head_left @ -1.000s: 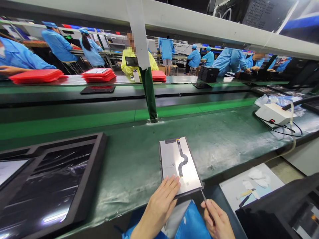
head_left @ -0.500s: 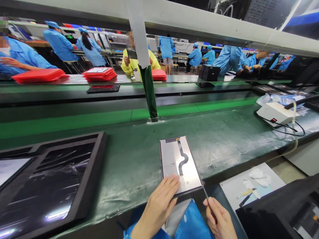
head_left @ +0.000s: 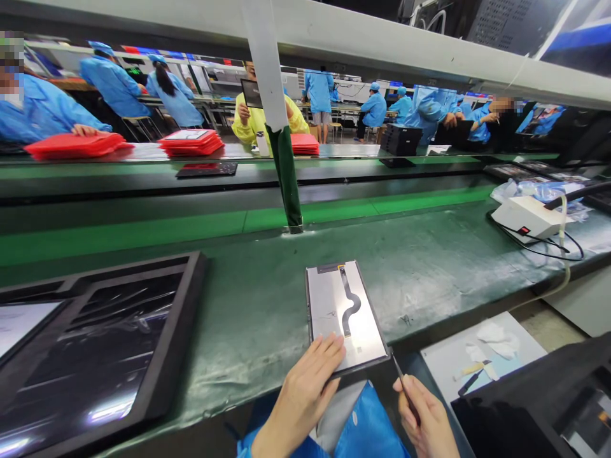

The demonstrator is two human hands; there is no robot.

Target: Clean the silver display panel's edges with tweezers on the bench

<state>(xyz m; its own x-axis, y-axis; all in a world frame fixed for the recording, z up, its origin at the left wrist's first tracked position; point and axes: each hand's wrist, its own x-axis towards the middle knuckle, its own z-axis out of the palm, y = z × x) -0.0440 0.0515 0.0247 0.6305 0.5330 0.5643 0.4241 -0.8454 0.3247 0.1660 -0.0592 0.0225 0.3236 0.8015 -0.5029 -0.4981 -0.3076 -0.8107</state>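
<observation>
A display panel point(head_left: 329, 305) lies back side up at the front edge of the green bench, its lower end overhanging slightly. A black S-shaped flex cable point(head_left: 352, 308) runs down its silvery back. My left hand point(head_left: 310, 381) rests with fingers stretched flat over the panel's lower left part. In my right hand point(head_left: 422, 410) are slim dark tweezers point(head_left: 403, 385), pinched between thumb and fingers. Their tip is close to the panel's lower right corner; I cannot tell whether it touches.
A black foam tray point(head_left: 191, 305) with film-covered screens fills the left. To the right stands a white device point(head_left: 527, 216) with a cable. A green post point(head_left: 289, 184) rises behind the panel. Across the conveyor point(head_left: 334, 213), co-workers sit by red stacks point(head_left: 191, 143).
My right hand has shifted slightly right, drawing the tweezers back from the panel's corner. My left hand and the panel stay put. A dark panel on the far conveyor has moved right.
</observation>
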